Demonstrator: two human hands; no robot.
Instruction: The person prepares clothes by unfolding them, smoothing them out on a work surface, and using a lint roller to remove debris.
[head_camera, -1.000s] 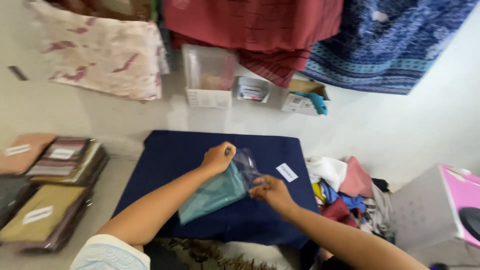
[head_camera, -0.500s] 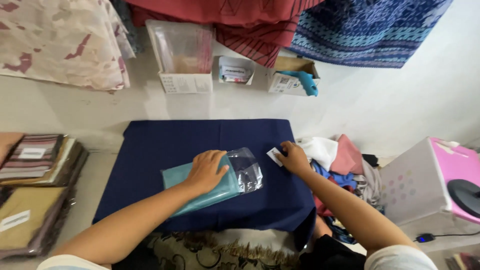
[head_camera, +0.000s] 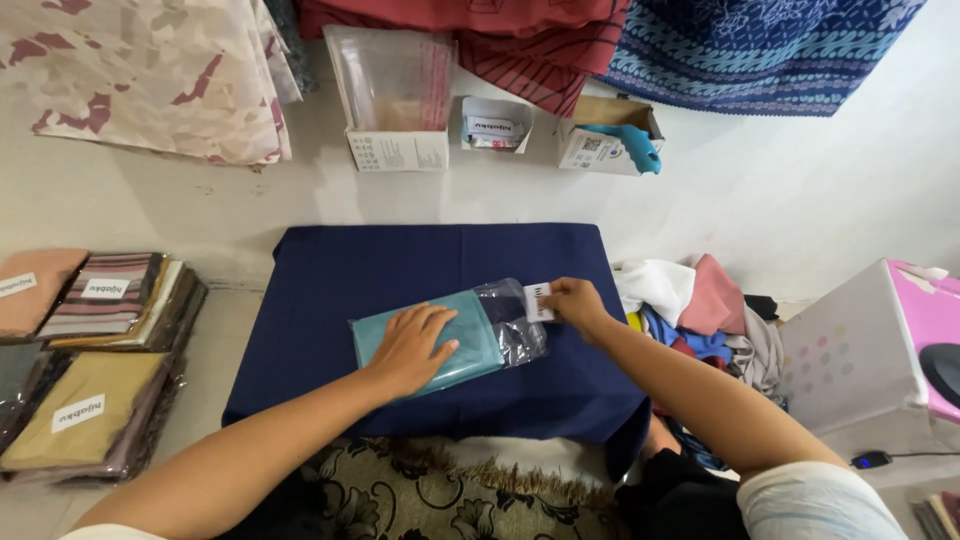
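On navy-draped low table, teal folded cloth in clear bag pinned near centre under spread, flat left hand, right hand pinching small white label at open bag end; likely crooked or creased label if slippery plastic shifts or puckers.

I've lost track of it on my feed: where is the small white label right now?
In the head view, the small white label is pinched in the right hand, at the right end of the clear bag holding teal cloth on the navy-covered table.
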